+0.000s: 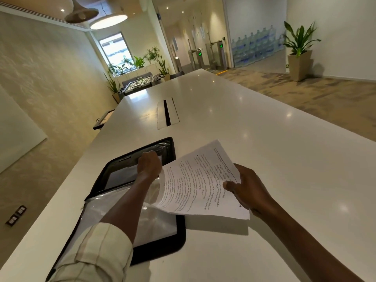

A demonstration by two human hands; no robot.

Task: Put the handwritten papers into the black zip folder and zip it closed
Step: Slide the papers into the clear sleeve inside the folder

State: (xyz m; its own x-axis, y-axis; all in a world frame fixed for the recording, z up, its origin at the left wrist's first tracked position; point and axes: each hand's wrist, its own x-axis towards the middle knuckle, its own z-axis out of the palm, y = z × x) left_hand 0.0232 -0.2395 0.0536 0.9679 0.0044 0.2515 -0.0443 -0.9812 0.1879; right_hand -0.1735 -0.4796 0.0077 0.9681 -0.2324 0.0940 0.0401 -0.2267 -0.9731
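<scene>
The black zip folder (179,239) lies open on the white table, its two halves spread flat with clear plastic sleeves showing inside. My left hand (149,162) reaches over the near half and rests on the far half, fingers curled down; what they grip is hidden. My right hand (246,190) pinches the handwritten papers (199,184) by their right edge, thumb on top. The sheets hang tilted above the folder's right side, their left edge over the near half.
The long white table (264,151) stretches away, with a cable slot (167,112) in its middle. Its left edge runs beside the folder. Potted plants, turnstiles and stacked water bottles stand far off in the room.
</scene>
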